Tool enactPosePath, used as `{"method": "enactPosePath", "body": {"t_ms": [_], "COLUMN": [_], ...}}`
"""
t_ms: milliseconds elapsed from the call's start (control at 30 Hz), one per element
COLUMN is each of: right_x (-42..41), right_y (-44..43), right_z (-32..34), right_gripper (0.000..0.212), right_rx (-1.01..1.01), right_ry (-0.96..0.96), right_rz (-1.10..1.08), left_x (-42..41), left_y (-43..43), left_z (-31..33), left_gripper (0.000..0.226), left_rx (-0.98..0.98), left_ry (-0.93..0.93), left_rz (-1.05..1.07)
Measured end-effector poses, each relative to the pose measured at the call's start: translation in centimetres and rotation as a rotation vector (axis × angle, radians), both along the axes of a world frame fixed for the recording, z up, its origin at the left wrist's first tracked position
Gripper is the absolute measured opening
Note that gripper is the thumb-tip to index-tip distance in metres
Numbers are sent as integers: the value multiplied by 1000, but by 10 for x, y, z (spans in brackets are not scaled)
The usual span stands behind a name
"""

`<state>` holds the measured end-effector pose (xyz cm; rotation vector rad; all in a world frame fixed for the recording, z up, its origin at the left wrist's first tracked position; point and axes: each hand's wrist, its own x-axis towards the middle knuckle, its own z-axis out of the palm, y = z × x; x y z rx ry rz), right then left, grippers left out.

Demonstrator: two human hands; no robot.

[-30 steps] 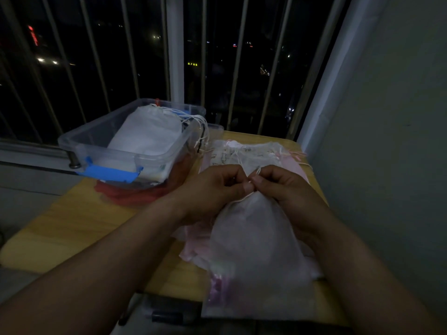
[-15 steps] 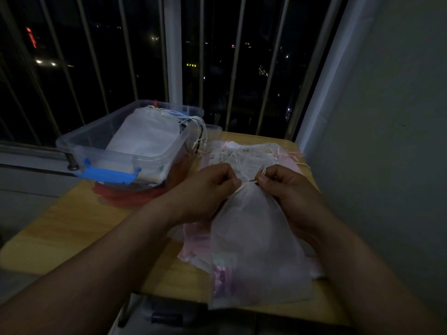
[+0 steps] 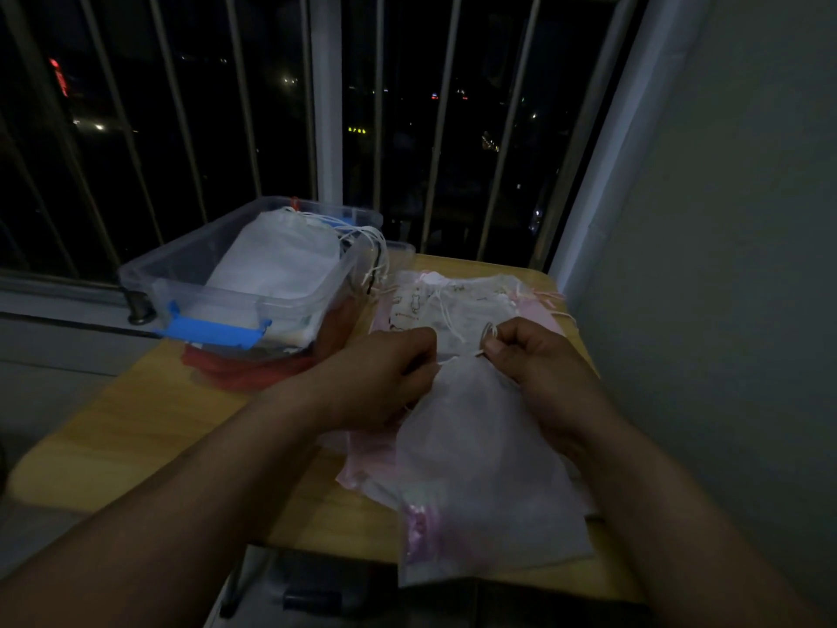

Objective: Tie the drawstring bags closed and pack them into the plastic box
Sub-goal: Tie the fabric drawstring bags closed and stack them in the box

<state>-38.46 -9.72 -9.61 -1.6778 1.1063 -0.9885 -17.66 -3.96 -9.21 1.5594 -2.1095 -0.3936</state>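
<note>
Shows, nearest, a white drawstring bag (image 3: 475, 455) lifted by its gathered neck over the near right part of the tabletop (image 3: 149, 428), with the lower end draped past the near edge. Held at the neck by both hands: left hand (image 3: 385, 378) curled tight on one end of the drawstring (image 3: 457, 359), right hand (image 3: 534, 360) pinching the other end between thumb and forefinger. Both grips narrow and closed on cord.

Judged mid-knot: neck drawn in, no finished knot visible. Likely faults from here:
- loss of a thin cord end from the pinch under uneven pull, leaving a slack neck
- trapping of sheer fabric inside the knot
- picking up a stray cord from below

Just beyond and beneath the hands, along the right edge, shows a pile of flat bags (image 3: 453, 301), pink and printed, with loose cords trailing toward the far right corner. Easily dragged along on lifting the held bag.

Farther, at the far left corner, shows the plastic box (image 3: 290, 305) with a blue latch (image 3: 213, 330), set on something red (image 3: 253, 373) of unclear nature. Holds packed bags (image 3: 281, 260) heaped near rim level, cords spilling over the right wall. Risk of cords fouling any closure and of scant room for more.

Farthest, window bars (image 3: 435, 129) against darkness. Dim light, poor for tracking fine cord.
</note>
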Motion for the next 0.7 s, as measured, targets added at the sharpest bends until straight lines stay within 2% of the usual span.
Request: {"method": "enactPosePath", "body": {"t_ms": [67, 133, 200, 267, 300, 367, 467, 533, 633, 700], "right_x": [0, 0, -1, -2, -3, -5, -10, -18, -24, -15], "right_y": [0, -1, -2, -4, -3, -2, 5, 15, 22, 23], "right_z": [2, 4, 8, 9, 11, 14, 26, 32, 36, 42], "right_gripper": [20, 19, 19, 17, 15, 16, 31, 35, 31, 35], "right_rx": [-14, -49, -53, -10, 6, 58, 273, 383, 317, 231], "right_ry": [-54, -86, -119, -182, -207, -233, -271, -198, -106, -154], "right_rz": [-18, -44, -83, -129, -160, -197, -69, 33, 110, 90], "left_x": [-2, -7, -15, -26, -29, -33, -29, -26, -22, -19], "left_y": [0, 2, 10, 24, 31, 40, 46, 46, 51, 56], "left_z": [-3, -10, -11, -8, -6, -7, -3, 5, 29, 48], "left_gripper": [21, 27, 39, 46, 47, 38, 29, 31, 37, 39], "left_rx": [13, 40, 119, 299, 339, 282, 155, 85, -19, -76], "left_ry": [93, 280, 566, 910, 943, 798, 795, 808, 759, 763], "left_rz": [35, 99, 130, 126, 120, 144, 262, 321, 351, 329]}}
